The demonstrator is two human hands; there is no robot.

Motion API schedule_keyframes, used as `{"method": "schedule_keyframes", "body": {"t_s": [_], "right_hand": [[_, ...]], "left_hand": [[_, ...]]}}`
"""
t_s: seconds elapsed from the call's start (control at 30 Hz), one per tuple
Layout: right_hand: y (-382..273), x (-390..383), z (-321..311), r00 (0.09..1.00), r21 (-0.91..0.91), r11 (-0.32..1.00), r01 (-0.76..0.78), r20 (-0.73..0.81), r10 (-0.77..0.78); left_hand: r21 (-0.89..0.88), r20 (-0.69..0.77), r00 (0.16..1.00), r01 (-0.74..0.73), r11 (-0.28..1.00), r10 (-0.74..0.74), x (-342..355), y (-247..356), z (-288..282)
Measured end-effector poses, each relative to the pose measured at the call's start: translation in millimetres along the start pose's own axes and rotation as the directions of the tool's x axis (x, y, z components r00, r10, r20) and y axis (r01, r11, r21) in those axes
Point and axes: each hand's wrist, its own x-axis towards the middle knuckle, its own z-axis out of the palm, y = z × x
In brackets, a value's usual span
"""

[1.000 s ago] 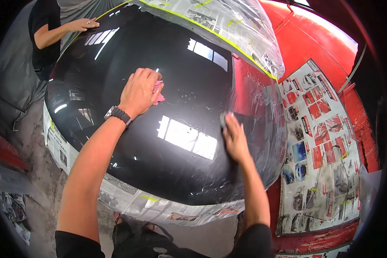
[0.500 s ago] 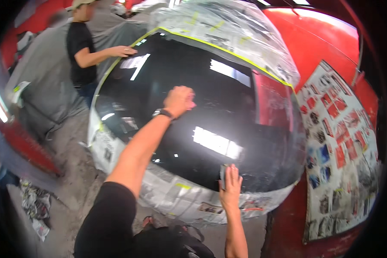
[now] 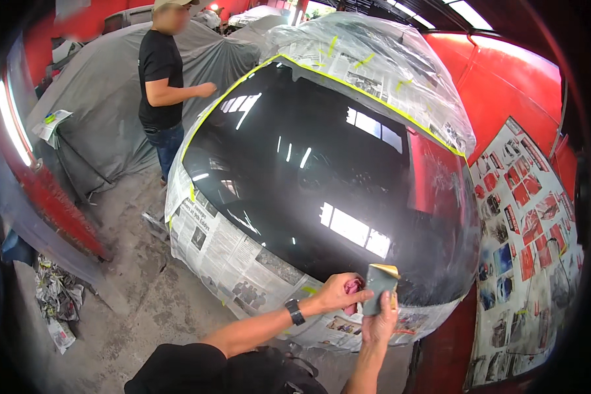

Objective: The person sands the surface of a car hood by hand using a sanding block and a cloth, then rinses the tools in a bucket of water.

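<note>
Head view: the left hand [image 3: 335, 295] has its fingers curled round a pink cloth [image 3: 352, 287]; the right hand [image 3: 379, 323] clamps a grey pad [image 3: 378, 286] at the near edge of the black hood [image 3: 358, 171]. A slackened grip could drop the pad, scratching the gloss.

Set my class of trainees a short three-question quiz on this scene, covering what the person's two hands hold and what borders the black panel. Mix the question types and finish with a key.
1. Multiple choice: what color is the crumpled cloth in the left hand?
(a) blue
(b) pink
(c) white

2. True or false: the right hand is empty.

3. Fill the gap: along its near side, the glossy black panel is bordered by sheets of ____.

Key:
1. (b) pink.
2. False; it holds a flat gray pad.
3. newspaper.
</note>
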Motion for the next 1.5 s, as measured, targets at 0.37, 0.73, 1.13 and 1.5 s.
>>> {"method": "schedule_keyframes", "body": {"t_s": [0.37,0.73,1.13,1.5], "right_hand": [[-50.8,1.6,-44.1,0.825,-0.797,0.228,0.559,0.563,-0.057],[-48.8,19.0,-106.8,0.819,-0.816,0.562,0.135,0.411,0.400],[12.2,139.5,-84.3,0.608,-0.641,-0.176,0.747,0.766,-0.208],[6.9,181.4,-54.1,0.837,-0.820,-0.250,0.514,0.544,-0.061]], "left_hand": [[0.698,0.456,0.838,-0.546,0.463,0.301,4.6,26.9,-12.2],[0.627,0.739,0.674,-0.676,0.387,-0.021,60.1,77.3,25.7],[0.789,0.528,0.806,-0.582,0.197,0.269,213.3,53.0,100.5],[0.865,0.281,0.815,-0.444,0.234,0.507,253.7,42.1,-57.5]]}}
